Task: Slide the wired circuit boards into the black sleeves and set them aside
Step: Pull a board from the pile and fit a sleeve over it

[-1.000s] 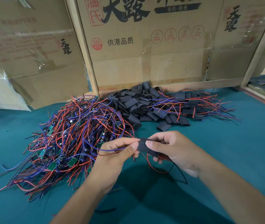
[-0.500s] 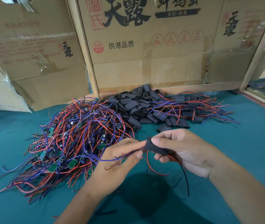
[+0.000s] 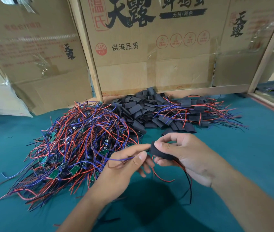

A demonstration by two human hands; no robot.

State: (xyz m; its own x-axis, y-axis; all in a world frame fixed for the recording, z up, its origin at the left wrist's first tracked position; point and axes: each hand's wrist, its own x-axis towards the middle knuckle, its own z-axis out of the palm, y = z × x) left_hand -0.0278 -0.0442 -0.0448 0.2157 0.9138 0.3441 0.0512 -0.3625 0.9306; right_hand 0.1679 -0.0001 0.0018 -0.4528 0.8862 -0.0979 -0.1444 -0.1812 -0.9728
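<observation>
Head view: right hand pinches black sleeve.
Left hand: grips blue wires.
Change: hands lifted slightly; insertion nearly done.

Black sleeve midair (wires trailing), pinched btwn fingers.

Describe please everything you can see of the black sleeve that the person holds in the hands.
The black sleeve is a short, matt, soft-looking tube, held above the teal table in front of the piles. The right hand pinches it between thumb and fingers; the left hand meets its left end and pinches a purple wire. Red and black wires hang from its right end. The board inside is not visible.
</observation>
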